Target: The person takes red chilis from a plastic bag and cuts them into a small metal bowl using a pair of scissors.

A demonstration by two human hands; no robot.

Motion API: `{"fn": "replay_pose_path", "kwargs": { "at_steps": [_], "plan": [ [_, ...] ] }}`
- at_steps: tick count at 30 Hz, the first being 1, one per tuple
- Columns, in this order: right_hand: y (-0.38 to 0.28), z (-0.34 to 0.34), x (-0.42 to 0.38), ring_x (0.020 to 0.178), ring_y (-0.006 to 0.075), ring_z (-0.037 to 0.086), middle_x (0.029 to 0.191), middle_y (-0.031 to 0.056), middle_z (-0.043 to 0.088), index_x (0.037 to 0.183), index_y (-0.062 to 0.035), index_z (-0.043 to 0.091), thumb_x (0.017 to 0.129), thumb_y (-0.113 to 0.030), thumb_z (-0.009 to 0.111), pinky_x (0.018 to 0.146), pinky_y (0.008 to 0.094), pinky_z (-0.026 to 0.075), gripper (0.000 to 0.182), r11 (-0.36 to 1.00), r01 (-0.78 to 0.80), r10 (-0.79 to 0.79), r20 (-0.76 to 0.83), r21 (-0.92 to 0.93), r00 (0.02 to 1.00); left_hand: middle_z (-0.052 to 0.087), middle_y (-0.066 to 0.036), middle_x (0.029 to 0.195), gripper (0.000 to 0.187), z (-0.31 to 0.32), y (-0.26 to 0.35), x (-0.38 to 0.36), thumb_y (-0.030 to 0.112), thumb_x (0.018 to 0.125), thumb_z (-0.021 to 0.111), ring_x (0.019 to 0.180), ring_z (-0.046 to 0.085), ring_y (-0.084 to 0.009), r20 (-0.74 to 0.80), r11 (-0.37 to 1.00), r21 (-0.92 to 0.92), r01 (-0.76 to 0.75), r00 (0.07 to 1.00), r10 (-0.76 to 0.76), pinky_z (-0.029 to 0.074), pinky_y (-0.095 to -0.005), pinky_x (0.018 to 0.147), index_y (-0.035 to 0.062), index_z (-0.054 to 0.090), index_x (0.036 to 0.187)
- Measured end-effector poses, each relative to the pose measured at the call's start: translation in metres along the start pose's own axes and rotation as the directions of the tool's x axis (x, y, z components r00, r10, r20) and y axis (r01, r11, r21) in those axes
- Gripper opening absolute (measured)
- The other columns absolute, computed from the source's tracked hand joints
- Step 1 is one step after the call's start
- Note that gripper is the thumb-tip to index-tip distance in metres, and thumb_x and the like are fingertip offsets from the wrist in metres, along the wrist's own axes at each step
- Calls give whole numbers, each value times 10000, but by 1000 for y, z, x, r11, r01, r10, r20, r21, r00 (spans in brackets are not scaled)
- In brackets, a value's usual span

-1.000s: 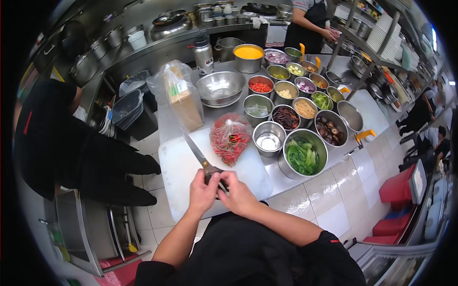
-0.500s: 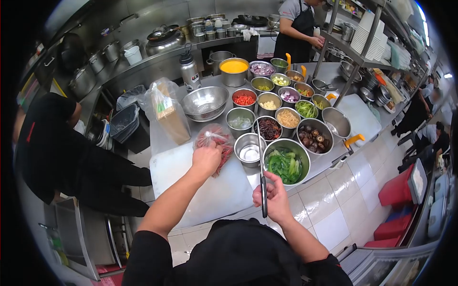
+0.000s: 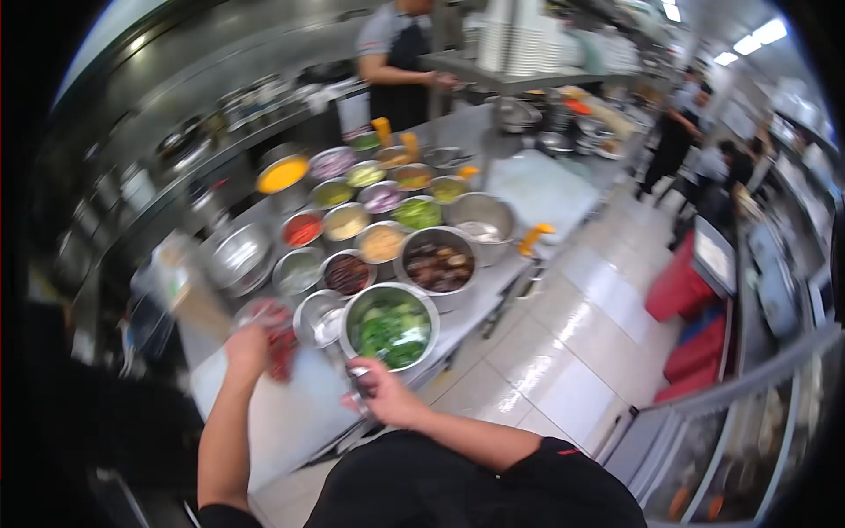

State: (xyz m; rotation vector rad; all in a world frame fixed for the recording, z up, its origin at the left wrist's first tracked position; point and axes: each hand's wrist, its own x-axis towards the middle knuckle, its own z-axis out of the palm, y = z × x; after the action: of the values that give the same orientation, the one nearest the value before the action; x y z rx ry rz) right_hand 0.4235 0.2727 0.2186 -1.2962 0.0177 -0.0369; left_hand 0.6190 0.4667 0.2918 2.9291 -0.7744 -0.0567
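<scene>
My left hand (image 3: 247, 345) is closed on a clear plastic bag of red meat (image 3: 280, 341), above the white cutting board (image 3: 273, 418). My right hand (image 3: 385, 393) grips the dark handle of a knife (image 3: 359, 380), whose blade is smeared by motion and hard to make out. Just beyond that hand stands a metal pot of green leaves (image 3: 389, 334). An empty-looking metal bowl (image 3: 319, 319) sits between the bag and this pot. Next to them are pots of dark dried chillies (image 3: 347, 274) and brown mushrooms (image 3: 439, 267).
Several metal pots of cut vegetables and a pot of yellow liquid (image 3: 283, 174) crowd the counter. A colander (image 3: 239, 255) stands at the left. A co-worker (image 3: 394, 66) is behind the counter; other people are at the far right. Red bins (image 3: 682, 280) stand across the aisle.
The view has swung to the right, so the counter appears further left and blurred. My right hand's knife, upright before, now lies low beside the pot of greens. My left hand keeps hold of the bag.
</scene>
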Motion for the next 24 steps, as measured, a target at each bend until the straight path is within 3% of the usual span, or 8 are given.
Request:
{"fn": "replay_pose_path", "kwargs": {
  "at_steps": [4,10,13,15,17,19,21,24],
  "plan": [
    [-19,0,-1,772,63,541,862,4,595,1362,-82,401,819,-174,793,692,237,440,676,999,2,-2,9,-55,1000,683,-161,1061,245,10,-9,14,239,841,610,992,653,-334,155,958,249,142,971,-184,522,-450,849,156,714,1047],
    [-10,3,5,705,74,524,800,19,605,1327,-55,429,811,-271,797,632,253,421,670,999,-8,9,35,-38,999,677,-182,999,235,5,-1,8,277,869,594,941,651,-355,-65,979,93,181,982,-175,517,-468,811,118,727,980],
    [3,7,10,763,92,569,884,47,629,1385,-72,382,869,-130,731,675,256,470,625,998,39,-40,21,44,999,660,-186,981,230,0,-4,-2,253,856,592,924,639,-372,-153,989,-38,141,977,-145,517,-461,813,144,730,1003],
    [-2,-2,9,741,127,595,955,96,644,1401,-70,369,899,-55,663,651,284,504,582,972,-152,165,59,-182,985,668,-187,938,240,-9,-5,-12,262,868,567,912,644,-358,-153,983,-109,148,975,-163,510,-462,803,145,735,994],
    [-11,0,6,659,162,605,895,98,616,1401,-69,387,896,25,584,586,306,525,550,963,-254,253,14,92,967,663,-208,842,233,-13,-20,-23,246,882,564,829,646,-377,-157,968,-175,177,966,-205,513,-452,752,60,704,896],
    [-4,1,4,630,159,599,861,91,600,1392,-49,393,885,8,587,563,294,523,547,929,-273,273,32,249,961,680,-176,786,274,-8,-40,-40,237,933,541,734,664,-316,-203,887,-419,193,933,-298,523,-397,675,-2,657,864],
    [-12,3,3,662,142,610,884,76,596,1380,1,368,893,-98,676,575,275,519,585,935,-282,273,74,212,959,698,-129,829,284,-6,-44,-55,240,981,504,704,667,-204,-17,512,-829,223,906,-422,521,-320,629,-9,622,909],
    [-12,10,7,700,159,616,898,82,596,1378,-35,386,916,-121,628,624,305,551,529,914,-345,323,133,214,937,694,-97,910,273,0,-29,-64,252,1008,464,738,662,-135,96,181,-966,186,903,-419,520,-270,624,14,592,971]
  ]
}}
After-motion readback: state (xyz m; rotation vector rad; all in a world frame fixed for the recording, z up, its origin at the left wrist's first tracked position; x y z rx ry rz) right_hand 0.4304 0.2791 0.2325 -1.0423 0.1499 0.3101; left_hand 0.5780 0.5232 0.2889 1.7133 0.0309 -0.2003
